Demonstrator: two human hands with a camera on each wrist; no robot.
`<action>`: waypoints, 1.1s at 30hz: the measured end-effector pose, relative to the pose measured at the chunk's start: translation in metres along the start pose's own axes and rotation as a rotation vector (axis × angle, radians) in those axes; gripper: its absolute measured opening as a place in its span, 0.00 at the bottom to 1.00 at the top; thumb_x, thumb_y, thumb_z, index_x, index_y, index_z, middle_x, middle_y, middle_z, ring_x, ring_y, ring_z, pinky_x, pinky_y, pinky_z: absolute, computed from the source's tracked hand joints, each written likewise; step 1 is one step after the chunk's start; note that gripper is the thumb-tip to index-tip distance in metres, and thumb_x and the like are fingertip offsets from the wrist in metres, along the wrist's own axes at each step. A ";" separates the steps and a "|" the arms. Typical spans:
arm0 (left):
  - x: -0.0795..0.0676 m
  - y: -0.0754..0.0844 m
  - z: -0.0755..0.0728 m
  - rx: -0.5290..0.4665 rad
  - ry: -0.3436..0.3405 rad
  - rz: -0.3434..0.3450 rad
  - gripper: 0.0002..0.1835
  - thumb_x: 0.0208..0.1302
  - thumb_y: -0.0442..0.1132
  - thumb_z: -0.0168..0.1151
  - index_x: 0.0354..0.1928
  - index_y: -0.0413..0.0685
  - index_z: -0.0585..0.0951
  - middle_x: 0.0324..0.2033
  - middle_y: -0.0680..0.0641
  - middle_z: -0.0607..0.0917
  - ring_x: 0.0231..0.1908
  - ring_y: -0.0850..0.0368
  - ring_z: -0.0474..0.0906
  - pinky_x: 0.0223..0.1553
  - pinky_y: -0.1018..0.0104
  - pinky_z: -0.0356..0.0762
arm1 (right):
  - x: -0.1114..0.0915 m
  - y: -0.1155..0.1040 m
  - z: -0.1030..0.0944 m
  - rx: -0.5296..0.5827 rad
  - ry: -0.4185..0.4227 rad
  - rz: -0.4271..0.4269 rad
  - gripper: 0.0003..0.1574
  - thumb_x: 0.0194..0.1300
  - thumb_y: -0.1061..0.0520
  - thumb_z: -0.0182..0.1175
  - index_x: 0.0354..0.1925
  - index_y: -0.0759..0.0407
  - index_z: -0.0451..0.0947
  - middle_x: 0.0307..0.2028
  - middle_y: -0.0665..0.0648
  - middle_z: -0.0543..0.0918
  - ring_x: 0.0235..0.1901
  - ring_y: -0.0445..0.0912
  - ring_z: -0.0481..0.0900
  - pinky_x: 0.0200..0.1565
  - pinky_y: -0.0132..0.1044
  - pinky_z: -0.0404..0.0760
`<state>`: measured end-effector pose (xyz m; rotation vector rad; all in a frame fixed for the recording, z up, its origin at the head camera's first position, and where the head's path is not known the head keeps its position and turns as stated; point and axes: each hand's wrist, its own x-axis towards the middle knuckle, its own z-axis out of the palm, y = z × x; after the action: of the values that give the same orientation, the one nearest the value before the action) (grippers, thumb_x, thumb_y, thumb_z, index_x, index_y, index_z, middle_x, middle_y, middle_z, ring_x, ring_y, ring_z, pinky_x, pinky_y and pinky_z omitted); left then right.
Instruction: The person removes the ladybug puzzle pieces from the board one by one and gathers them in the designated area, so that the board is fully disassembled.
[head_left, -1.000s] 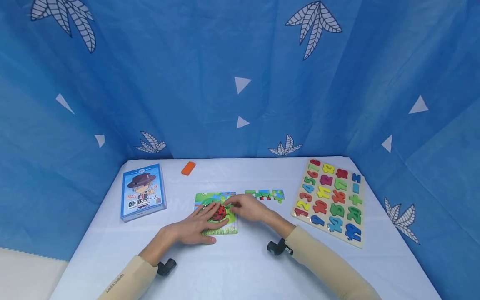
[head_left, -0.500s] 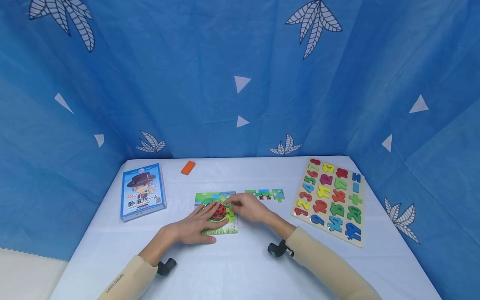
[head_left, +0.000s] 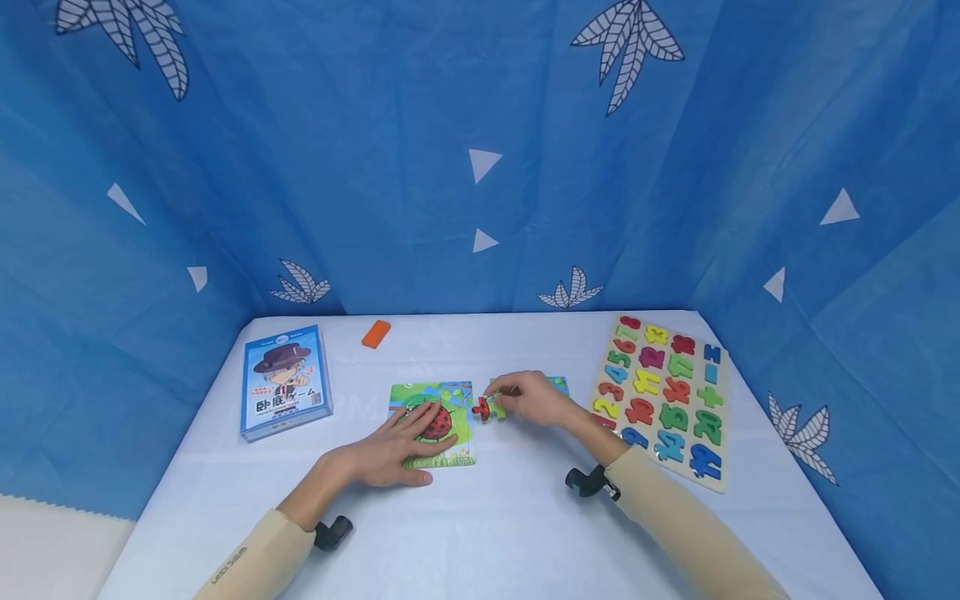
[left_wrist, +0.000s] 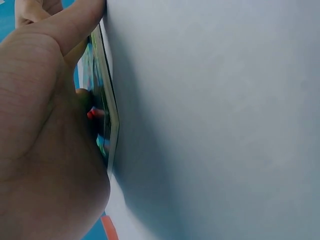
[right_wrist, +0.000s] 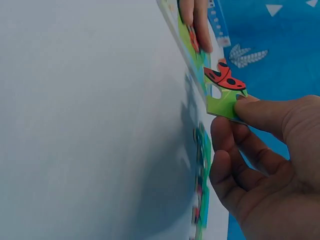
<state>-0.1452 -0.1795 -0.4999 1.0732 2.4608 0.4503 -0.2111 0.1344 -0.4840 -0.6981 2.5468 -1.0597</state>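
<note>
My left hand lies with spread fingers on a ladybug jigsaw puzzle in the middle of the table. The left wrist view shows the puzzle's edge beside the palm. Just right of the puzzle, my right hand pinches a jigsaw piece between thumb and fingers. Up close the piece is green with a red, black-spotted part and a rounded notch. Behind the right hand, further jigsaw pieces lie on the table, mostly hidden in the head view.
A blue game box lies at the left, and a small orange block at the back. On the right is a wooden number board with coloured numerals; my right forearm overlaps its near left corner. A blue curtain encloses the table.
My right hand has moved right, from the puzzle's right edge toward the other pieces, with the red and green piece now showing in its fingers. The left hand has stayed in place.
</note>
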 end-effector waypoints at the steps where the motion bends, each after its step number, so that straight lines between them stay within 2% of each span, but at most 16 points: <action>1: 0.000 0.000 0.000 -0.002 0.000 0.001 0.35 0.72 0.63 0.53 0.77 0.72 0.59 0.80 0.42 0.36 0.79 0.42 0.29 0.75 0.36 0.32 | -0.002 0.002 -0.004 -0.001 0.002 0.018 0.13 0.71 0.57 0.61 0.50 0.43 0.86 0.43 0.45 0.85 0.36 0.43 0.78 0.36 0.37 0.80; 6: 0.000 0.000 -0.001 -0.007 0.003 0.002 0.35 0.72 0.63 0.53 0.78 0.71 0.59 0.80 0.42 0.36 0.79 0.42 0.29 0.75 0.36 0.32 | -0.012 0.015 -0.020 0.001 -0.004 0.073 0.12 0.71 0.57 0.62 0.49 0.43 0.87 0.44 0.44 0.85 0.38 0.44 0.78 0.38 0.37 0.80; 12: 0.000 0.000 0.000 -0.008 0.013 0.013 0.35 0.72 0.62 0.53 0.78 0.69 0.59 0.80 0.41 0.37 0.79 0.41 0.30 0.75 0.36 0.32 | -0.021 0.028 -0.036 -0.030 -0.031 0.064 0.13 0.71 0.58 0.62 0.50 0.46 0.86 0.44 0.46 0.86 0.39 0.43 0.78 0.42 0.37 0.80; 16: 0.001 0.000 0.002 -0.007 0.017 0.015 0.35 0.72 0.62 0.54 0.78 0.70 0.59 0.80 0.41 0.37 0.79 0.42 0.30 0.75 0.36 0.32 | -0.028 0.036 -0.045 -0.021 -0.070 0.086 0.12 0.70 0.57 0.63 0.49 0.45 0.86 0.40 0.45 0.85 0.39 0.44 0.79 0.45 0.39 0.80; 19: 0.000 0.000 0.002 -0.003 0.021 0.014 0.35 0.72 0.62 0.54 0.78 0.70 0.59 0.80 0.41 0.37 0.79 0.42 0.30 0.75 0.36 0.32 | -0.034 0.039 -0.053 -0.014 -0.103 0.094 0.11 0.70 0.57 0.63 0.48 0.44 0.86 0.42 0.45 0.85 0.42 0.46 0.78 0.47 0.41 0.79; 25: 0.000 0.000 0.003 -0.005 0.024 0.013 0.35 0.72 0.62 0.54 0.77 0.69 0.60 0.80 0.41 0.38 0.79 0.41 0.31 0.75 0.36 0.33 | -0.042 0.047 -0.063 -0.039 -0.125 0.118 0.08 0.69 0.57 0.65 0.45 0.47 0.86 0.42 0.45 0.86 0.43 0.46 0.77 0.45 0.40 0.79; 33: 0.000 0.000 0.002 -0.016 0.023 0.020 0.35 0.72 0.61 0.54 0.78 0.69 0.60 0.80 0.41 0.37 0.79 0.41 0.30 0.75 0.35 0.32 | -0.046 0.059 -0.068 -0.108 -0.116 0.147 0.04 0.67 0.58 0.67 0.39 0.47 0.85 0.32 0.47 0.84 0.34 0.45 0.77 0.40 0.38 0.79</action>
<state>-0.1435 -0.1793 -0.5017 1.0930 2.4641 0.4909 -0.2216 0.2351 -0.4763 -0.5710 2.5255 -0.8152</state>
